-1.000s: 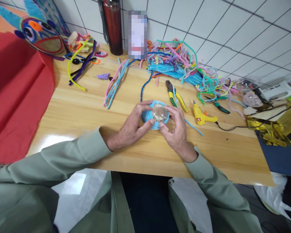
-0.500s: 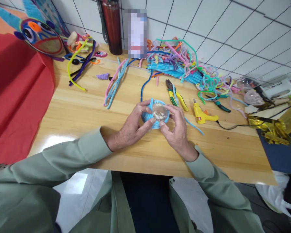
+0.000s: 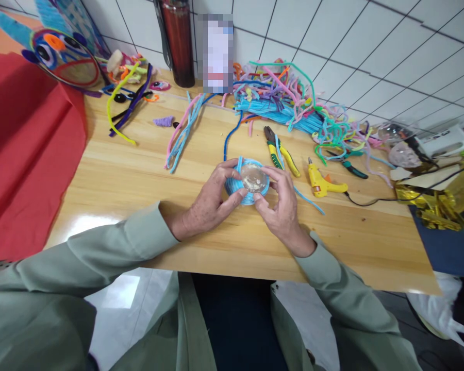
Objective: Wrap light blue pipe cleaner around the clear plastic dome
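Between my two hands is a round, clear piece (image 3: 254, 178) with whitish specks, ringed by coiled light-blue pipe cleaners (image 3: 249, 199). My left hand (image 3: 219, 195) grips the ring's left side, its thumb at the lower rim and its fingers along the upper left. On the opposite side my right hand (image 3: 279, 202) pinches the rim with thumb and fingers. A short blue end sticks up at the ring's top left. Just beyond my right hand lie yellow-and-green pliers (image 3: 281, 152). A dark-blue pipe cleaner (image 3: 227, 142) runs up from behind the ring.
A yellow hot glue gun (image 3: 325, 180) with a black cord lies to the right. Heaped pipe cleaners (image 3: 286, 111) line the wall. At the back stand a red thermos (image 3: 180, 46) and a blurred phone (image 3: 218, 56). Red cloth (image 3: 27, 154) covers the left side.
The ringed clear piece has shifted very slightly left. Both hands keep the same hold, and the things on the table stay where they were.
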`<state>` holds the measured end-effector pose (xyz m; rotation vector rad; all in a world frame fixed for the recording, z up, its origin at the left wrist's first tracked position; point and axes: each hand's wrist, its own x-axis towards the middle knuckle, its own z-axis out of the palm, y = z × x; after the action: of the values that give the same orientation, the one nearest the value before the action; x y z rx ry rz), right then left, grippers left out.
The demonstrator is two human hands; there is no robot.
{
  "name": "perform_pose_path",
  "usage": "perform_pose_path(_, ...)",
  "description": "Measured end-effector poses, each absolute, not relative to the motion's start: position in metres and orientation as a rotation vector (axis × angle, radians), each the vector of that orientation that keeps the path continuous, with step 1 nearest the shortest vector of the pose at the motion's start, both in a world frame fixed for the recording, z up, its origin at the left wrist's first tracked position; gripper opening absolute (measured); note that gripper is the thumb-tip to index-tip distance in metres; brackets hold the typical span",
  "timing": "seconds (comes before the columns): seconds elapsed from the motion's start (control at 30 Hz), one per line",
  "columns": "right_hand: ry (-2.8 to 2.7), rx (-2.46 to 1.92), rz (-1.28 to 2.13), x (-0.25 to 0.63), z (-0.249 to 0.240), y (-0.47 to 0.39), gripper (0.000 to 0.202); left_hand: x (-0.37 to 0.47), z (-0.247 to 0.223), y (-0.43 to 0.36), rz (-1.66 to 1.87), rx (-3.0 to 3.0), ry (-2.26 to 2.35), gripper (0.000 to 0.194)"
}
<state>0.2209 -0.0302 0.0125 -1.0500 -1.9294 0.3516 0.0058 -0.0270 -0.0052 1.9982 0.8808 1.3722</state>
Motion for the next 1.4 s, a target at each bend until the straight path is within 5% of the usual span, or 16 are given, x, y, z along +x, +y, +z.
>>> perform_pose_path(1.4, -1.872, -1.110, 0.405, 0.2178, 0.0113, -0.0279, 0.046, 0.0063, -0.0060, -0.0236, 1.365, 1.987, 0.887, 0.031)
